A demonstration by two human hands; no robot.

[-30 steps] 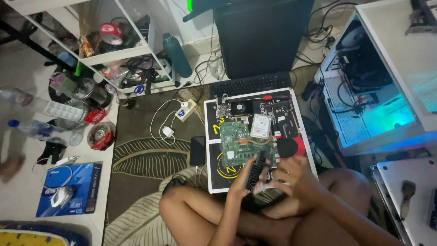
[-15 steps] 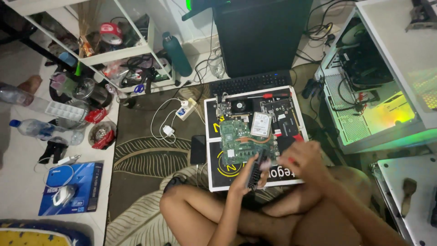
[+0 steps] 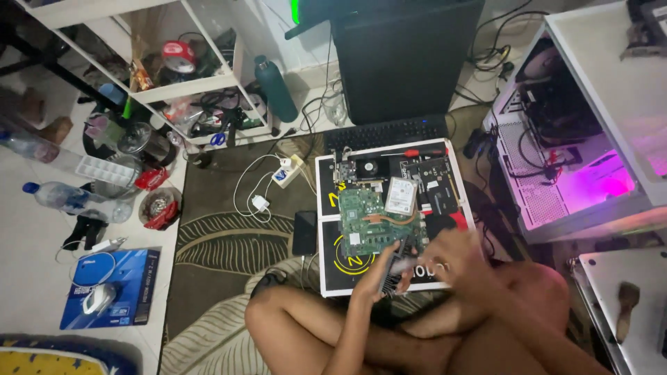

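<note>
I sit cross-legged before a black mat (image 3: 326, 208) on the rug. A green circuit board (image 3: 367, 223) lies at its middle, with a silver drive (image 3: 401, 196) resting on its upper right. My left hand (image 3: 374, 276) grips a small dark finned part (image 3: 393, 266) at the mat's near edge. My right hand (image 3: 455, 253) is blurred and meets the same part from the right; its fingers curl around it. A red-handled screwdriver (image 3: 417, 152) lies along the mat's far edge.
A black keyboard (image 3: 385, 132) and a dark computer tower (image 3: 406, 59) stand behind the mat. An open lit computer case (image 3: 570, 167) is at right. A phone (image 3: 304, 232), white charger cables (image 3: 260, 194), a shelf (image 3: 174, 87), bottles (image 3: 66, 198) and a blue box (image 3: 111, 288) lie left.
The view has shifted slightly; both hands stay on the small part at the mat's near edge, the right hand moving. The case light turned from teal to magenta.
</note>
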